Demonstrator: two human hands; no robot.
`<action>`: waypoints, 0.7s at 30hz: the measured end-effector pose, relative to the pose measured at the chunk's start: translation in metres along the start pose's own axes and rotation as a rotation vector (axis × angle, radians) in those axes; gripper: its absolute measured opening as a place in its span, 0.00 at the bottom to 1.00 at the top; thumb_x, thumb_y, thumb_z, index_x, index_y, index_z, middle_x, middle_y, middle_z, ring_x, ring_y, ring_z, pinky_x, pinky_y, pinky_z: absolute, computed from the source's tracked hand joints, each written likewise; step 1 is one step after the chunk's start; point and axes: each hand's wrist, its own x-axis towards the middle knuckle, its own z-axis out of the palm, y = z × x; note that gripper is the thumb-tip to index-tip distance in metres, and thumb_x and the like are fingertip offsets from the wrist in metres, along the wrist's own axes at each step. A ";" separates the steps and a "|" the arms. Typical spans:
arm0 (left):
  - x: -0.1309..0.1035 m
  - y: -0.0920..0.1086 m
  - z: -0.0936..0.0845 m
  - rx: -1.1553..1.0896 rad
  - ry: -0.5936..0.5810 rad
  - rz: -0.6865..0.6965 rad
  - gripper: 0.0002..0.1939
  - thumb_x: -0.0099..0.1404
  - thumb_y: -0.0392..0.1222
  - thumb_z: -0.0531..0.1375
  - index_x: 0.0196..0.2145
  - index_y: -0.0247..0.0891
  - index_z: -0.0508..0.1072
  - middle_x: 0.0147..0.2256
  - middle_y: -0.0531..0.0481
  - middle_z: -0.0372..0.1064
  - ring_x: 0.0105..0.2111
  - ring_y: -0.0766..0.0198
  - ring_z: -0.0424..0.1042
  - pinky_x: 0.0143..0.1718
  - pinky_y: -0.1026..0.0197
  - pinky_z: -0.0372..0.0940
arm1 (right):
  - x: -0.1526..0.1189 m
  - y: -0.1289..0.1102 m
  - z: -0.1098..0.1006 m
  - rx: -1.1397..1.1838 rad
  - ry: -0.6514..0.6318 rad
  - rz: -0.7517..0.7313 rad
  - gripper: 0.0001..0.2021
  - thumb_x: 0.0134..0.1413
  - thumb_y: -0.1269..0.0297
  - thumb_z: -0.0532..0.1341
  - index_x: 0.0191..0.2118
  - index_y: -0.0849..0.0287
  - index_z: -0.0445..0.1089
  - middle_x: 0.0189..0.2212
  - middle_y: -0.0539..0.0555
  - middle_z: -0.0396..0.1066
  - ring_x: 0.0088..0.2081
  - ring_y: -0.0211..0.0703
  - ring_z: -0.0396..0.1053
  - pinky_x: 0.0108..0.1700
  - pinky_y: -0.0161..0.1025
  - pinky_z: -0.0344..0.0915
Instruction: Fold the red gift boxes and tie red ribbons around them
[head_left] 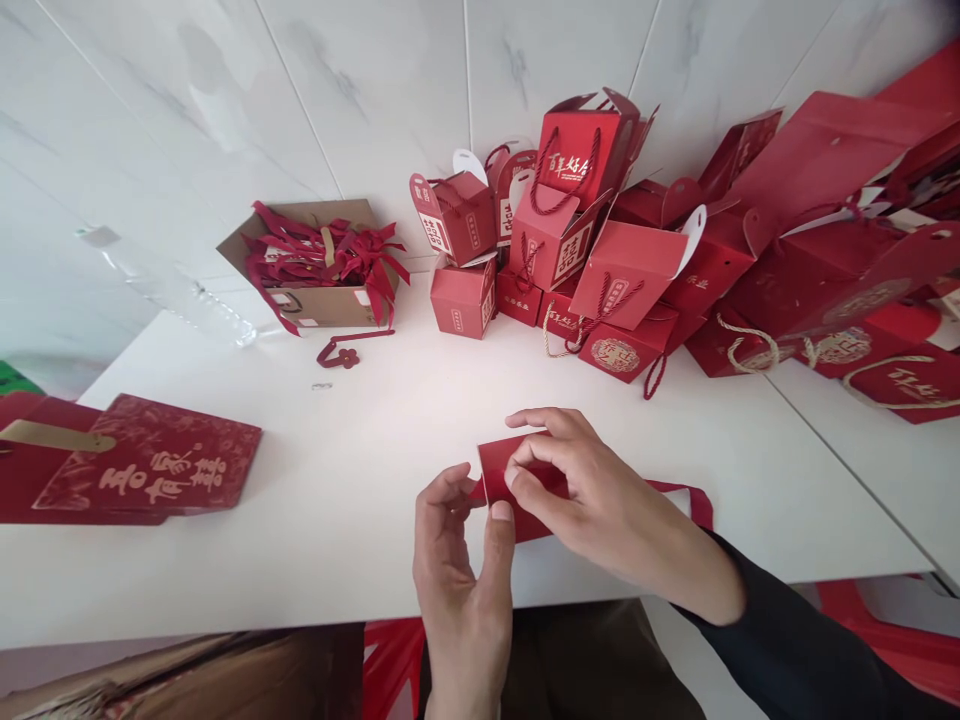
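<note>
The flat red card piece (517, 480) I'm working on is plain, matte, deep red, with a crisp straight left edge and a squared upper corner; most of its middle is hidden under my fingers. It lies low on the white table (360, 470), near the front edge, right in front of me. Its long axis runs roughly left to right across my view, and a thin red strip (686, 497) trails from it to the right, curving past my wrist. The squared end points left, tilted up a little off the tabletop.

My right hand (600, 500) lies over the piece, fingers curled and pinching its upper left part, thumb tucked beneath. My left hand (457, 560) comes up from below, thumb and forefinger closed narrowly on the lower left corner.

Further out, to the left lies a stack of flat red printed bags (150, 465) with gold characters. At the back stands a brown cardboard box (322, 270) full of red ribbons, one loose ribbon (349, 350) before it, and to the right a heap of folded red gift boxes (600, 260) with cord handles against the marble wall
</note>
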 end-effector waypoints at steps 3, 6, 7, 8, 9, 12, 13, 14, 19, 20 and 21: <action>0.004 0.000 -0.003 0.027 -0.012 0.035 0.17 0.68 0.55 0.61 0.46 0.42 0.74 0.44 0.47 0.73 0.44 0.60 0.73 0.43 0.62 0.69 | -0.001 0.000 0.001 0.000 -0.003 -0.007 0.07 0.64 0.66 0.59 0.33 0.54 0.71 0.58 0.55 0.66 0.64 0.50 0.60 0.65 0.53 0.61; 0.008 -0.003 -0.005 0.020 -0.048 -0.004 0.14 0.67 0.54 0.62 0.38 0.40 0.74 0.36 0.50 0.73 0.37 0.64 0.72 0.38 0.66 0.68 | -0.003 0.002 0.001 -0.009 0.005 -0.041 0.07 0.66 0.63 0.59 0.35 0.53 0.71 0.58 0.56 0.66 0.65 0.50 0.59 0.65 0.53 0.61; 0.009 -0.003 -0.005 0.009 -0.035 -0.017 0.13 0.66 0.53 0.64 0.36 0.40 0.73 0.35 0.52 0.73 0.36 0.65 0.72 0.37 0.67 0.68 | -0.005 0.004 0.001 -0.013 0.014 -0.068 0.06 0.67 0.61 0.59 0.38 0.53 0.72 0.58 0.56 0.66 0.65 0.50 0.59 0.65 0.53 0.61; 0.010 -0.004 -0.005 -0.015 -0.010 -0.022 0.13 0.66 0.53 0.64 0.35 0.40 0.72 0.34 0.52 0.73 0.35 0.66 0.72 0.37 0.67 0.68 | -0.007 0.007 0.000 -0.021 0.028 -0.102 0.05 0.67 0.60 0.59 0.43 0.53 0.71 0.59 0.57 0.65 0.66 0.50 0.58 0.65 0.53 0.61; 0.011 -0.004 -0.006 -0.057 0.021 -0.023 0.13 0.66 0.53 0.64 0.35 0.41 0.72 0.34 0.53 0.73 0.36 0.66 0.74 0.38 0.66 0.69 | -0.008 0.011 -0.001 -0.033 0.041 -0.137 0.08 0.67 0.60 0.60 0.49 0.52 0.69 0.59 0.57 0.65 0.66 0.50 0.57 0.66 0.53 0.61; 0.019 -0.002 -0.017 -0.245 0.114 -0.048 0.10 0.66 0.49 0.63 0.36 0.42 0.69 0.32 0.54 0.74 0.34 0.61 0.78 0.40 0.57 0.74 | -0.014 0.025 -0.003 -0.078 0.066 -0.186 0.24 0.64 0.59 0.63 0.62 0.49 0.58 0.63 0.56 0.60 0.68 0.49 0.54 0.68 0.52 0.59; 0.024 -0.002 -0.023 -0.301 0.159 -0.064 0.09 0.66 0.47 0.63 0.36 0.42 0.68 0.30 0.54 0.74 0.32 0.59 0.78 0.38 0.54 0.75 | -0.016 0.030 -0.003 -0.087 0.072 -0.174 0.27 0.63 0.59 0.64 0.64 0.47 0.56 0.64 0.55 0.59 0.68 0.50 0.54 0.68 0.53 0.59; 0.029 -0.001 -0.031 -0.350 0.224 -0.089 0.07 0.66 0.45 0.61 0.35 0.41 0.68 0.28 0.54 0.73 0.30 0.59 0.78 0.37 0.53 0.76 | -0.018 0.035 -0.004 -0.090 0.077 -0.151 0.28 0.62 0.59 0.65 0.64 0.46 0.55 0.65 0.55 0.58 0.68 0.50 0.55 0.68 0.53 0.60; 0.046 -0.008 -0.058 -0.564 0.425 -0.372 0.06 0.67 0.39 0.56 0.31 0.38 0.69 0.28 0.51 0.73 0.31 0.61 0.78 0.42 0.53 0.76 | -0.028 0.047 -0.009 -0.025 0.069 -0.005 0.32 0.61 0.53 0.66 0.66 0.42 0.53 0.67 0.53 0.57 0.68 0.53 0.55 0.67 0.55 0.60; 0.043 -0.013 -0.058 -0.560 0.321 -0.447 0.08 0.67 0.42 0.56 0.32 0.37 0.71 0.32 0.47 0.75 0.36 0.57 0.79 0.45 0.48 0.75 | -0.031 0.047 -0.011 0.010 0.058 0.024 0.33 0.61 0.50 0.65 0.67 0.41 0.52 0.68 0.52 0.56 0.68 0.54 0.55 0.67 0.55 0.60; 0.037 -0.017 -0.055 -0.529 0.182 -0.498 0.12 0.67 0.46 0.56 0.34 0.36 0.74 0.37 0.42 0.77 0.41 0.52 0.79 0.49 0.44 0.74 | -0.034 0.047 -0.014 0.048 0.052 0.054 0.33 0.62 0.48 0.65 0.68 0.41 0.52 0.69 0.52 0.55 0.69 0.54 0.54 0.67 0.55 0.60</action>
